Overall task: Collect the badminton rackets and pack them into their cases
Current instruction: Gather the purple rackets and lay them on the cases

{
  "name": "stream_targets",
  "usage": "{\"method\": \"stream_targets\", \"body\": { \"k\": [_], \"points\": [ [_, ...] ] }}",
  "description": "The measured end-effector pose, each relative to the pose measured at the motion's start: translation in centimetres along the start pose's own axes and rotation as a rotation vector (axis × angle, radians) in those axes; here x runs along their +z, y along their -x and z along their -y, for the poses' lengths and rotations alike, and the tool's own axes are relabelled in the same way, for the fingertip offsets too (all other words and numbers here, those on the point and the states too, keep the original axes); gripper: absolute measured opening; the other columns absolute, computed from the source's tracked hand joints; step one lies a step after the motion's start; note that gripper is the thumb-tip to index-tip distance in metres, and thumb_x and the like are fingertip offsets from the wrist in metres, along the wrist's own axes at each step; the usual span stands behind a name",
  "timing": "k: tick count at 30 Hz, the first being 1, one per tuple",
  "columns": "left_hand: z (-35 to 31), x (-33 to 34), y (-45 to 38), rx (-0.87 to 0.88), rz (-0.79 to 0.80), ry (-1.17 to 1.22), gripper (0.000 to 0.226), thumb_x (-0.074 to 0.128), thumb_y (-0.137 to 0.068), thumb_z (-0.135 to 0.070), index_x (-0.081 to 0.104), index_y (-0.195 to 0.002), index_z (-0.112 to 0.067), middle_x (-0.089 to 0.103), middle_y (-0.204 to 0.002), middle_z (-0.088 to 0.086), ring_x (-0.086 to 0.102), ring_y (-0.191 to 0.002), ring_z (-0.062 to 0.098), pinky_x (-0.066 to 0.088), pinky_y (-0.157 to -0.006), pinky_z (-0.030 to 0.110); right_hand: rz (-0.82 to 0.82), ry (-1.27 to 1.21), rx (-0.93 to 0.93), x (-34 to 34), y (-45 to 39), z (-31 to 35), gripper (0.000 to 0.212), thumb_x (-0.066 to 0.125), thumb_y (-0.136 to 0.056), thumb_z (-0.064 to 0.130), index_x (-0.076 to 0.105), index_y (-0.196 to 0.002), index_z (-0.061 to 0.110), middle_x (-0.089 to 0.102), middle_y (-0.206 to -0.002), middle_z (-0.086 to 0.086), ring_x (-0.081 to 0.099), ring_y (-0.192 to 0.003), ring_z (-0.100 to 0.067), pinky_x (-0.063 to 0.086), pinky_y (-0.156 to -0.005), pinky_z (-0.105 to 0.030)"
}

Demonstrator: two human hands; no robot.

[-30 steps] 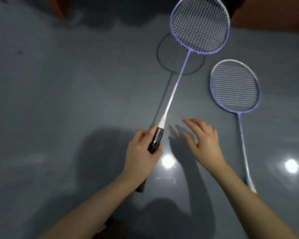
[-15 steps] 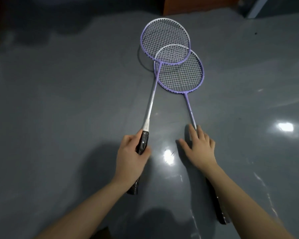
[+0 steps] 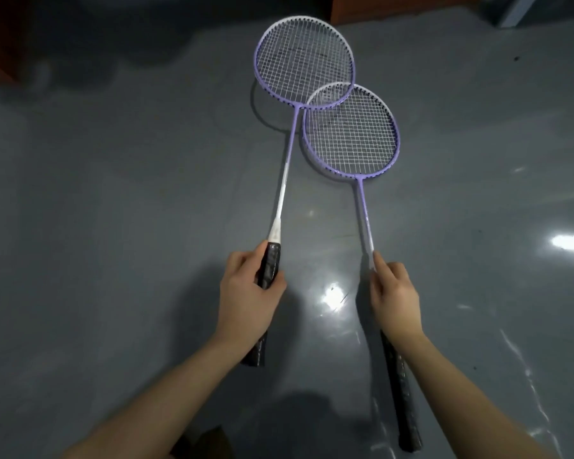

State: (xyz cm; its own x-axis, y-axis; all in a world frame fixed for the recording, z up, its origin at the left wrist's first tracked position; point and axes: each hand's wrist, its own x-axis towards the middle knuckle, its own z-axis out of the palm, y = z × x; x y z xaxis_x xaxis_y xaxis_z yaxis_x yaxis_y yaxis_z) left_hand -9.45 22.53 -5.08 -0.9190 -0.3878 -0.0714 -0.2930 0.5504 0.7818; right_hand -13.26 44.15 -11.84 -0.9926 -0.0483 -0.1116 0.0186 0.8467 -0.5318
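Two purple-and-white badminton rackets with black handles are in front of me. My left hand [image 3: 251,294] grips the black handle of the left racket [image 3: 304,62], whose head is raised over the grey floor and overlaps the rim of the other. My right hand [image 3: 395,298] curls round the top of the handle of the right racket [image 3: 352,134], index finger stretched along its shaft. That racket's handle end shows below my wrist. No case is in view.
Glossy grey floor [image 3: 113,226] all around, with bright light reflections to the right. A brown wooden piece of furniture [image 3: 395,8] stands at the far edge, and another dark brown shape at the far left.
My right hand went from hovering open to lying on the second racket, and now closes round it. The left racket's head came down beside and over the other's head.
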Motion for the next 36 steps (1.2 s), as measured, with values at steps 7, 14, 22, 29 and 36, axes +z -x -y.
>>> {"method": "stream_targets", "body": {
  "k": [7,14,22,29,36],
  "points": [
    [-9.1,-8.0,1.0,0.047,0.041,0.033,0.051,0.071,-0.076,-0.007,0.058,-0.124,-0.016,0.048,-0.094,-0.002,0.05,-0.081,-0.011,0.034,-0.077,0.0,-0.115,-0.052,0.04,-10.5,1.2,8.2,0.037,0.056,-0.089,0.001,0.056,-0.126,0.003,0.057,-0.09,-0.021,0.049,-0.06,-0.03,0.034,-0.062,-0.029],
    [-25.2,-20.3,5.1,0.059,0.032,0.042,0.049,0.07,-0.077,-0.005,0.057,-0.124,-0.011,0.048,-0.095,0.0,0.049,-0.08,-0.011,0.034,-0.076,0.0,-0.161,-0.114,0.016,-27.9,4.9,19.5,0.038,0.055,-0.091,0.005,0.054,-0.129,0.005,0.056,-0.092,-0.018,0.051,-0.066,-0.025,0.037,-0.066,-0.028],
    [-44.4,-33.1,10.1,0.116,0.006,0.035,0.049,0.069,-0.077,-0.007,0.056,-0.123,-0.02,0.048,-0.097,0.0,0.052,-0.079,0.007,0.038,-0.077,0.003,-0.222,-0.182,0.0,-49.3,9.6,31.4,0.039,0.054,-0.092,0.008,0.052,-0.131,0.01,0.052,-0.092,-0.008,0.047,-0.069,-0.014,0.038,-0.068,-0.024],
    [-56.9,-41.5,11.6,0.217,-0.113,0.1,0.048,0.071,-0.075,-0.004,0.059,-0.121,-0.016,0.051,-0.094,0.002,0.052,-0.08,0.005,0.04,-0.073,0.005,-0.309,-0.306,-0.04,-62.6,10.6,39.7,0.039,0.055,-0.091,0.009,0.053,-0.13,0.012,0.05,-0.09,-0.005,0.045,-0.068,-0.011,0.033,-0.067,-0.016],
    [-62.2,-47.2,8.4,0.233,-0.194,0.126,0.049,0.07,-0.078,-0.01,0.056,-0.124,-0.019,0.047,-0.093,-0.007,0.051,-0.084,-0.001,0.038,-0.077,0.005,-0.363,-0.331,-0.178,-68.4,7.5,46.4,0.04,0.055,-0.092,0.01,0.052,-0.131,0.013,0.055,-0.092,-0.007,0.051,-0.073,-0.012,0.038,-0.071,-0.019]
  ]
}}
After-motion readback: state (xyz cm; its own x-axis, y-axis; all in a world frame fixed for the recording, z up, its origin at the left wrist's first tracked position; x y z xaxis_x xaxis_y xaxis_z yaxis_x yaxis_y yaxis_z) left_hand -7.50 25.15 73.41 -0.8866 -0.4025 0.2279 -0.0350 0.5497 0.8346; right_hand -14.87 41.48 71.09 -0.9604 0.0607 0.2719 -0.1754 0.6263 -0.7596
